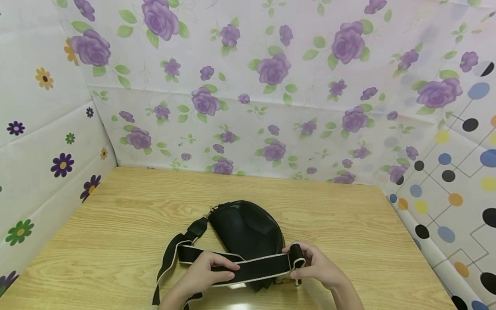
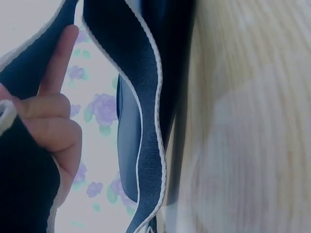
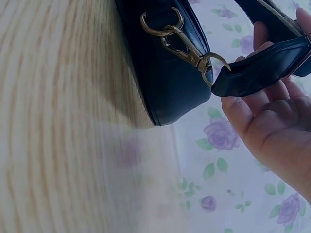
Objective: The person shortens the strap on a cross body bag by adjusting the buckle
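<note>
A black half-moon handbag (image 1: pixel 244 228) lies on the wooden table, with a black, white-edged strap (image 1: pixel 263 268) stretched in front of it. My left hand (image 1: pixel 203 273) holds the strap between thumb and fingers; the left wrist view shows its index finger (image 2: pixel 62 56) extended along the webbing. At the strap's right end, by a folded loop (image 1: pixel 296 256), my right hand (image 1: pixel 319 268) grips it. In the right wrist view, fingers support the strap's leather tab (image 3: pixel 262 68), which joins the bag through a gold swivel clasp (image 3: pixel 187 51).
More strap (image 1: pixel 168 258) hangs in a loose loop to the left, fixed to the bag by a leather tab (image 1: pixel 197 227). Wood-grain tabletop (image 1: pixel 128 215) surrounds the bag. Floral sheets (image 1: pixel 240 107) wall the back, with patterned sheets on both sides.
</note>
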`<action>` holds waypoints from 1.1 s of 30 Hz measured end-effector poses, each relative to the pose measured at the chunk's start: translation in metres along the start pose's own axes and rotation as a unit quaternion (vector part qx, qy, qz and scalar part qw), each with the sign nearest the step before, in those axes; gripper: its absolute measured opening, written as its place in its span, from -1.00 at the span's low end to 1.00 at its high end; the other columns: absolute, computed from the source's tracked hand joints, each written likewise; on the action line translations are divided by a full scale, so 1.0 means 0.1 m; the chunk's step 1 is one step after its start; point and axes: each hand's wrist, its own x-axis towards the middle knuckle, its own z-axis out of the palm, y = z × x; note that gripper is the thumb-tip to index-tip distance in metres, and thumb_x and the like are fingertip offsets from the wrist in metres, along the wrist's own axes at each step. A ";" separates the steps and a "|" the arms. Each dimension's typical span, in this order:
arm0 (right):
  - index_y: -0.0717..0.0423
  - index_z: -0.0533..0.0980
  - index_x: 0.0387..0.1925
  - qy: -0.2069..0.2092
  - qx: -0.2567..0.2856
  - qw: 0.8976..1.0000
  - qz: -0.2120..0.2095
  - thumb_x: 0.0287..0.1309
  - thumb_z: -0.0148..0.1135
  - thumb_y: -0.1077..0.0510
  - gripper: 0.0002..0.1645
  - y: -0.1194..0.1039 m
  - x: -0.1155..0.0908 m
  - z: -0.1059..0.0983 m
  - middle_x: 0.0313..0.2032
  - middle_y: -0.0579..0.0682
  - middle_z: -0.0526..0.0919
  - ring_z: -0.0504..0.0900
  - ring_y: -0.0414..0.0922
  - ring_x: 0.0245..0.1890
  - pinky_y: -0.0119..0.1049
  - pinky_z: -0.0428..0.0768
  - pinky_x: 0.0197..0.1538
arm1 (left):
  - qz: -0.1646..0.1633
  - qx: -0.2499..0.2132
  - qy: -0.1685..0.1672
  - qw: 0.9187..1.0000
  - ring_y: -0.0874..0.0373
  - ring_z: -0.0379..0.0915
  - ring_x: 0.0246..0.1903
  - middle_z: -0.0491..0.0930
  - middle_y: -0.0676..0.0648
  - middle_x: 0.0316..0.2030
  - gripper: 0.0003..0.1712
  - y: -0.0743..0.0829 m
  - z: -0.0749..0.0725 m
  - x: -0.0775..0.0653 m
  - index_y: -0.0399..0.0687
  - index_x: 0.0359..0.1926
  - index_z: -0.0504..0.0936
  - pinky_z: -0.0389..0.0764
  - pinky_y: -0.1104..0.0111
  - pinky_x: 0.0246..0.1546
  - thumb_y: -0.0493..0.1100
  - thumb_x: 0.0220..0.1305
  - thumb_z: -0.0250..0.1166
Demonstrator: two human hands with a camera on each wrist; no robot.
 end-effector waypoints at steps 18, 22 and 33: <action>0.36 0.38 -0.01 -0.013 0.003 1.000 -0.005 -0.06 0.18 0.46 -0.52 0.04 0.04 -0.02 -0.16 0.13 0.56 0.56 -0.04 -0.23 -0.31 0.56 -0.35 | 0.007 -0.031 0.001 1.000 0.23 0.48 -0.23 0.59 -0.23 -0.22 -0.76 0.01 -0.15 -0.10 -0.45 -0.23 0.60 0.49 0.43 -0.27 -0.31 0.10 0.24; 0.35 0.37 0.00 -0.013 0.004 1.000 0.003 -0.05 0.17 0.46 -0.52 0.04 0.04 -0.02 -0.15 0.13 0.55 0.56 -0.04 -0.22 -0.29 0.55 -0.32 | 0.022 -0.020 -0.001 1.000 0.25 0.48 -0.21 0.60 -0.19 -0.24 -0.76 0.00 -0.20 -0.11 -0.45 -0.24 0.60 0.48 0.43 -0.25 -0.31 0.10 0.24; 0.37 0.38 -0.05 0.009 -0.028 0.999 0.022 -0.11 0.23 0.42 -0.52 0.01 0.04 0.00 -0.20 0.11 0.56 0.55 -0.08 -0.24 -0.32 0.52 -0.23 | 0.004 -0.014 0.004 1.000 0.26 0.47 -0.18 0.60 -0.19 -0.24 -0.76 -0.03 -0.31 -0.16 -0.38 -0.26 0.63 0.45 0.45 -0.21 -0.27 0.07 0.27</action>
